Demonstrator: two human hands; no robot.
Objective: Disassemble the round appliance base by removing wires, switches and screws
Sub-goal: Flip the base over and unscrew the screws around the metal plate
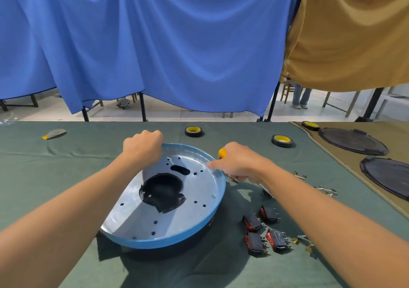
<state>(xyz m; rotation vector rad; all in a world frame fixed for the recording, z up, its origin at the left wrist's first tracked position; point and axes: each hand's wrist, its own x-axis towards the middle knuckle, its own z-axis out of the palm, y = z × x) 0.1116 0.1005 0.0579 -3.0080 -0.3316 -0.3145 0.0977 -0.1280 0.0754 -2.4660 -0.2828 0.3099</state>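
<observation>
The round appliance base [192, 199], a blue-rimmed metal pan with a large dark cut-out and several small holes, sits tilted on the green cloth. My left hand [142, 147] grips its far rim with curled fingers. My right hand [238, 165] holds a yellow-handled screwdriver [222, 152] at the right rim, with its thumb resting on the edge. Several black and red rocker switches [264, 229] lie on the cloth to the right of the base. Loose wires and terminals [325, 190] lie further right.
Two black tape rolls [193, 131] [282, 140] stand behind the base, a third [310, 125] at the back right. Two black round covers [352, 140] [386, 176] lie on a tan cloth at right. A small grey scrap [55, 133] lies at the far left.
</observation>
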